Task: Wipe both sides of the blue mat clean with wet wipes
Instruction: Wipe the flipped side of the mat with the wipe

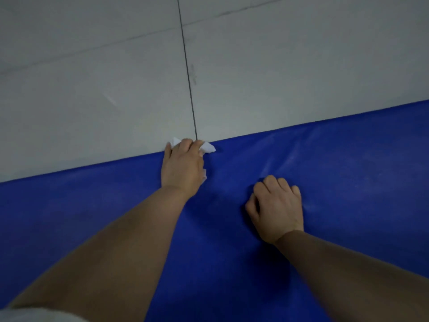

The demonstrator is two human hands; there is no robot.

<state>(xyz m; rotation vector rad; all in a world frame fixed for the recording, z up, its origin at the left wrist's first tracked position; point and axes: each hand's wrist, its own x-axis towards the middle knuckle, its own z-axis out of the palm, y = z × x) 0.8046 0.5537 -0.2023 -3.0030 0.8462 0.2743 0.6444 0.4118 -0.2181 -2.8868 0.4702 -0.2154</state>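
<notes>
The wide blue vinyl mat (325,228) is lying flat on the pale grey tiled floor (92,77), its far edge running across the view and rising to the right. On the left, the person's left hand (182,167) is pressing a crumpled white wet wipe (207,148) right at that far edge, beside the dark grout line (188,73) in the tiles. Its fingers (186,144) are curling round the wipe and gripping it, with white corners poking out on both sides.

The wipe is sitting so close to the edge that a stroke pushed further is likely dragging it onto the floor, picking up grit and smearing it back over the mat. It is also bunching small, so only a narrow band is getting cleaned and patches may be missed.

To the right, the right hand (276,205) is resting on the mat near the wiping hand, fingers curled under and holding nothing I can see. It seems to be bracing the mat. The surface is creasing just beyond it, so if that hand is lifting or sliding, the mat may be shifting or rucking under the wiping pressure.
</notes>
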